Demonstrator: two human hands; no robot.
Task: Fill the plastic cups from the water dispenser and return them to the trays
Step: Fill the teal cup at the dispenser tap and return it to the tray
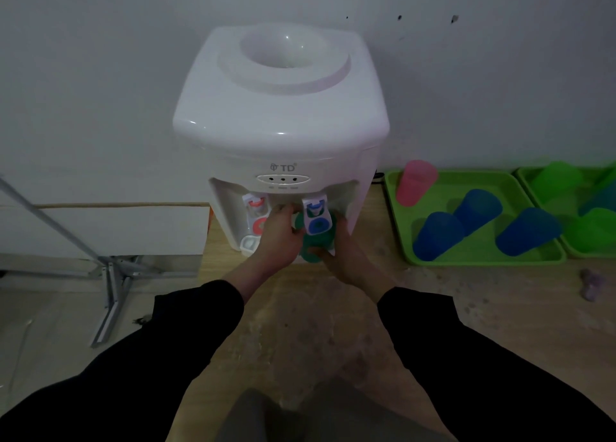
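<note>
fill step | right hand point(343, 261) fingers wrap green cup point(311, 246) under blue tap point(317, 216), bench point(433, 291) rear-left | left hand point(278, 238) fingers curled at tap, grip unclear | advise: keep cup upright, centred; stop below brim

Dim light here, everything reads greyish. A plain pale wall point(100, 74) fills the back, with three small dark marks point(399, 17) high up, above and to the right of the right hand point(346, 258). A light wooden tabletop point(333, 325) lies under both hands, scuffed and blotchy. Out left of the left hand point(276, 241), a metal stand point(113, 271) splays its legs on a pale floor point(43, 335), in front of a white panel point(100, 228).
</note>
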